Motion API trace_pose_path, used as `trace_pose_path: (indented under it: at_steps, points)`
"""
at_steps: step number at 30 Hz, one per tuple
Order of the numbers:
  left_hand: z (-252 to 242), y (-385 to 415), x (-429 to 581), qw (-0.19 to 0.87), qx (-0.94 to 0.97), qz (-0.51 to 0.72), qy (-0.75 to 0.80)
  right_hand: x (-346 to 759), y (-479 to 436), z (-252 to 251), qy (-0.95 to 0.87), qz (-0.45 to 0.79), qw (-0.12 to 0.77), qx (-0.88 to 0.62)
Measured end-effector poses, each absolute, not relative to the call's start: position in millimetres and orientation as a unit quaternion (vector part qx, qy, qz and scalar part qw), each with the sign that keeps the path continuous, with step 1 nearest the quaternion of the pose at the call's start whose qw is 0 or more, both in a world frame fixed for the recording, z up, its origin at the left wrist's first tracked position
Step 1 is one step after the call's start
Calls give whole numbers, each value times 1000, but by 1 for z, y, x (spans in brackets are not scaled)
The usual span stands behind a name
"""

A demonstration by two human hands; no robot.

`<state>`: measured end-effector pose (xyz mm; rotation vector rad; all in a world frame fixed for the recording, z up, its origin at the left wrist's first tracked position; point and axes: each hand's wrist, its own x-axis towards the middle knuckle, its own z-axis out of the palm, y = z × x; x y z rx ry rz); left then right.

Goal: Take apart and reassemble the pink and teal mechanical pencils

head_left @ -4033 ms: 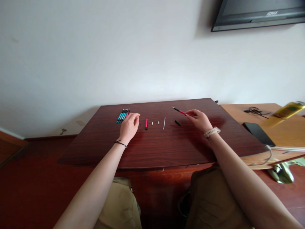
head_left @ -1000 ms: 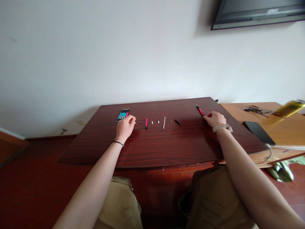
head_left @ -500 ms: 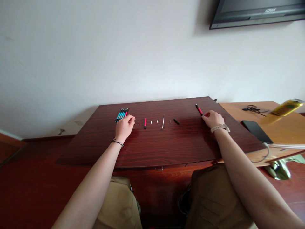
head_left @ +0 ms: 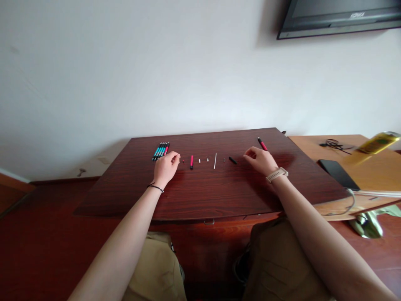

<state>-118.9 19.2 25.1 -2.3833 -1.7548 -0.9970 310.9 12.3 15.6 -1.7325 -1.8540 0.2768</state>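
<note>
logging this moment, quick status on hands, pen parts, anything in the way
Left hand curled, contents unclear. Right hand near black piece, not touching. Pen parts in a row between them. Left hand partly hides pens.

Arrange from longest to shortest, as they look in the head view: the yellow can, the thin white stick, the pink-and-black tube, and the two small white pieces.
1. Yellow can, clearly longest
2. Thin white stick
3. Pink-and-black tube, slightly shorter
4. Left white piece and right white piece, too alike to rank
</note>
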Motion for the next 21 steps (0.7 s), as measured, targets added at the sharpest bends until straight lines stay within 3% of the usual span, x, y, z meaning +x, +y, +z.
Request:
trace_pose_path:
  at_steps: [5,10,14,21]
  points:
    - [25,6,-95,48,-799,-273,-534,259,-3,27,-795,169,333,-479]
    - [21,-22,-54,55,-895,-187,-400,211,-21,26,-872,195,261,-364]
    - [16,-36,-36,63,-922,-148,-352,195,-30,17,-890,193,211,-355]
    - [14,-41,-36,41,-918,-149,-364,195,-35,17,-884,208,212,-361]
